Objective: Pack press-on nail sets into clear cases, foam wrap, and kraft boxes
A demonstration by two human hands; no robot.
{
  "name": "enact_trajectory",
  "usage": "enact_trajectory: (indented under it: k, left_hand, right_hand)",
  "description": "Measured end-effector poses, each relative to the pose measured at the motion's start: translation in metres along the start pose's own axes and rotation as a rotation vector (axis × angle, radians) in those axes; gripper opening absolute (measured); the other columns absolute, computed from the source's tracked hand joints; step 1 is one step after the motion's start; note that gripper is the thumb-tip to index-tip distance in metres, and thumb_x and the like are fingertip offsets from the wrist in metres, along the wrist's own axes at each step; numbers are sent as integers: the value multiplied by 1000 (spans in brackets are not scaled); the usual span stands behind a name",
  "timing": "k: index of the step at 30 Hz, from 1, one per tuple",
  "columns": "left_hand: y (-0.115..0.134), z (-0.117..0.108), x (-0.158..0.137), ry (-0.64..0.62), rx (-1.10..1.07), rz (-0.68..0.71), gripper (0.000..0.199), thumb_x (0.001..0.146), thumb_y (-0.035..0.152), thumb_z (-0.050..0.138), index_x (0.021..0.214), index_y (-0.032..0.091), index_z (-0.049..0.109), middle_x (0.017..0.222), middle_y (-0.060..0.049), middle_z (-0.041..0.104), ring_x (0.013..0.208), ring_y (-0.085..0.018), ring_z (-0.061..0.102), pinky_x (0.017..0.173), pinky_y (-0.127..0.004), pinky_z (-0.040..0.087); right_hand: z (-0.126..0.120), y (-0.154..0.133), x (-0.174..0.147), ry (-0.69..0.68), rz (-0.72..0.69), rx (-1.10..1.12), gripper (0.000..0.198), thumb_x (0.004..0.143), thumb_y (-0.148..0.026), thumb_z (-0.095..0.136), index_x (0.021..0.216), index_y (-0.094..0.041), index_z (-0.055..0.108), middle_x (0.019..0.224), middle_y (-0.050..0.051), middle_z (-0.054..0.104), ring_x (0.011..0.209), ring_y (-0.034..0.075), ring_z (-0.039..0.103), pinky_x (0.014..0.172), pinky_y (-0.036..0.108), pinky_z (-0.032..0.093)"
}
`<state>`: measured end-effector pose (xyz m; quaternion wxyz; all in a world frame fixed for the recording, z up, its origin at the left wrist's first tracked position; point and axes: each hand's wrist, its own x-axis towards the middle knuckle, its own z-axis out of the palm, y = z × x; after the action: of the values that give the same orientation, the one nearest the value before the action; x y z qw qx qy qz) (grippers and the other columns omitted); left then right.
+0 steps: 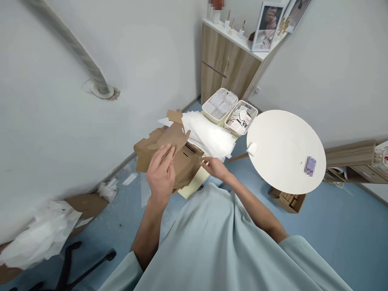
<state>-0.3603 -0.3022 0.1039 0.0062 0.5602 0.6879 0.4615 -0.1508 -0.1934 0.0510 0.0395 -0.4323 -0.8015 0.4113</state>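
Observation:
My left hand [161, 171] is closed on a flat, unfolded brown cardboard box [172, 137], with its flaps and slots standing up at an angle. Below it lies a stack of flattened cardboard boxes [184, 163] on a low pale yellow surface [197, 181]. My right hand [214, 168] is at the right edge of this stack, fingers slightly bent and apart. Whether its fingertips touch the cardboard, I cannot tell. White sheets of soft packing material [209, 135] lie just behind the stack.
Two white baskets [220, 105] of small packets stand behind the sheets. A round white table [285, 145] is on the right, above an open carton [287, 200]. White plastic wrapping [42, 230] and black chair legs [71, 262] are at lower left. A wood-fronted cabinet [230, 56] fills the corner.

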Motion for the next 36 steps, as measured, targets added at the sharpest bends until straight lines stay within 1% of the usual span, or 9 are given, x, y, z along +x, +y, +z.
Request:
enact_trajectory:
  k: [4, 7, 10, 13, 19, 23, 26, 30, 36]
  left_hand:
    - [34, 33, 19, -97, -71, 241, 44, 113, 25, 40, 143, 31, 72, 144, -6, 73, 147, -26, 59, 124, -52, 51]
    - [67, 73, 24, -230, -128, 431, 48, 113, 20, 35, 145, 30, 70, 148, -6, 71, 151, -26, 56, 123, -51, 52]
    - [100, 119, 23, -361, -180, 581, 50, 114, 17, 34, 148, 31, 67, 151, -6, 69, 154, -25, 52, 122, -49, 54]
    - [131, 172, 19, -476, -231, 663, 51, 114, 16, 34, 153, 32, 62, 153, -6, 67, 156, -24, 49, 124, -49, 52]
    - [186, 310, -11, -720, -260, 831, 54, 112, 12, 32, 158, 26, 57, 156, -11, 64, 159, -25, 44, 126, -51, 50]
    - [214, 412, -50, -988, -285, 935, 57, 108, 8, 35, 159, 22, 54, 157, -15, 63, 159, -26, 45, 126, -55, 47]
    - [230, 475, -81, -1162, -249, 950, 55, 106, 7, 40, 156, 22, 58, 156, -16, 63, 158, -27, 47, 127, -53, 46]
    - [241, 530, -111, -1345, -168, 925, 59, 101, 2, 43, 155, 19, 59, 162, -18, 58, 159, -27, 45, 129, -50, 41]
    - [238, 568, -137, -1506, -56, 891, 63, 97, 1, 37, 153, 15, 61, 163, -21, 55, 157, -30, 47, 129, -50, 39]
  right_hand:
    - [-92, 2, -37, 420, -6, 242, 50, 105, -62, 54, 111, -20, 80, 101, 8, 81, 81, 22, 74, 79, 32, 58]
    - [-152, 8, -75, 631, 11, 289, 58, 95, -73, 64, 107, -19, 79, 94, 7, 78, 79, 20, 71, 74, 31, 58]
    - [-187, 33, -111, 778, 97, 255, 53, 89, -72, 72, 96, -20, 78, 87, 5, 76, 72, 19, 68, 69, 31, 56]
    - [-204, 80, -141, 895, 219, 232, 49, 93, -68, 67, 84, -21, 74, 76, 4, 72, 66, 19, 65, 65, 31, 53]
    - [-214, 229, -206, 942, 474, 342, 44, 95, -64, 63, 84, -22, 68, 67, 3, 71, 63, 22, 69, 63, 30, 50]
    - [-201, 335, -246, 914, 631, 534, 50, 87, -71, 66, 82, -22, 67, 64, 4, 70, 62, 24, 71, 63, 32, 51]
    - [-185, 398, -266, 909, 735, 670, 57, 78, -78, 70, 78, -21, 65, 58, 3, 66, 60, 24, 70, 58, 31, 49]
    - [-167, 455, -278, 941, 850, 787, 61, 70, -82, 71, 73, -21, 62, 54, 1, 60, 56, 20, 63, 53, 29, 43]
    - [-145, 501, -271, 897, 953, 847, 60, 71, -80, 69, 71, -21, 61, 56, -1, 60, 56, 16, 58, 51, 26, 39]
